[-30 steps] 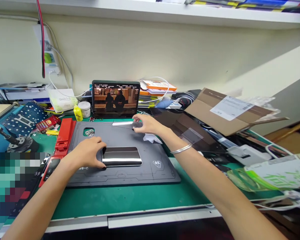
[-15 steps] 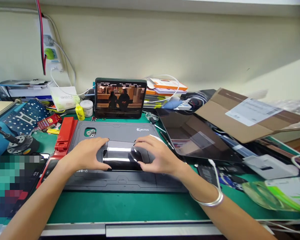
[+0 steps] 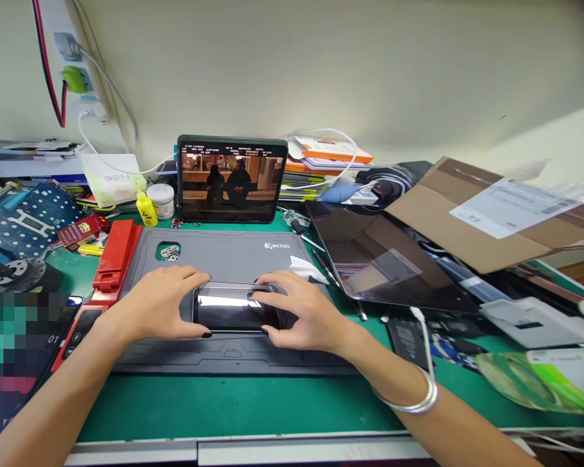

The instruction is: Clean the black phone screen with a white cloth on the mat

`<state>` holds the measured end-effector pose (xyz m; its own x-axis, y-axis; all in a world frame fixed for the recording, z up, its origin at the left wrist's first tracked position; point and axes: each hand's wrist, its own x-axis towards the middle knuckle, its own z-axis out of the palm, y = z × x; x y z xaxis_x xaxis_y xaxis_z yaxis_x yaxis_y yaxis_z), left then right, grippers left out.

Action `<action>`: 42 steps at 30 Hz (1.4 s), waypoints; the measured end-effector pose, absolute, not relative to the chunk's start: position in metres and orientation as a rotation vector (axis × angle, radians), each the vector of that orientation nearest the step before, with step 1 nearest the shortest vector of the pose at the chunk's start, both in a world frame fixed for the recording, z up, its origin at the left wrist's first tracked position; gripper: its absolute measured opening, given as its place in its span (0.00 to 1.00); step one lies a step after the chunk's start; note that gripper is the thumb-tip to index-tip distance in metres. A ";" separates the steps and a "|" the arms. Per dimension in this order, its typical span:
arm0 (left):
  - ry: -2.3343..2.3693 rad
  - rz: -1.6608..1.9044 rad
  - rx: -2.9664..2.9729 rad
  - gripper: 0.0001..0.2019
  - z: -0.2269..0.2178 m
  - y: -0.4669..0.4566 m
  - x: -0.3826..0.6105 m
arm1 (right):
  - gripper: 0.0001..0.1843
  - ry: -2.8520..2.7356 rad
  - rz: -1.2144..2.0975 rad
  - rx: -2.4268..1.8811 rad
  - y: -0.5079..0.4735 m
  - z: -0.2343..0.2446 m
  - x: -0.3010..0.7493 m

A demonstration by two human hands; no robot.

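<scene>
A black phone with a glossy screen lies flat on the grey work mat. My left hand holds its left end, thumb and fingers wrapped round the edges. My right hand grips the right end, with its fingers laid over a thin clear sheet on the screen. A silver bangle sits on my right wrist. A crumpled white wipe lies on the mat just behind my right hand.
A tablet playing video stands at the back. A red tool case lies left of the mat, a yellow bottle and white jar behind it. A large dark screen panel and a cardboard box fill the right.
My right hand came back from the far edge of the mat with a thin clear sheet and settled on the phone's right end. The left hand stayed on the phone.
</scene>
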<state>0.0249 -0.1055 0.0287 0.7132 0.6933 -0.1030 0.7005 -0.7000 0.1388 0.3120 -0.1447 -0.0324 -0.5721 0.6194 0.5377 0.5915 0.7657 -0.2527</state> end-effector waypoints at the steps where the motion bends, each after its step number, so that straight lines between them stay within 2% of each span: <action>1: 1.128 -0.078 2.753 0.37 0.029 -0.106 0.025 | 0.17 -2.340 0.069 -0.901 -0.145 -0.033 0.312; 15: 1.121 -0.116 2.758 0.28 0.027 -0.106 0.027 | 0.24 -2.409 0.169 -0.867 -0.148 -0.031 0.313; 29: 1.085 -0.124 2.778 0.26 0.023 -0.105 0.025 | 0.17 -2.466 0.233 -0.882 -0.146 -0.031 0.317; 42: 1.084 -0.126 2.758 0.24 0.024 -0.104 0.026 | 0.17 -2.481 0.217 -0.914 -0.147 -0.033 0.316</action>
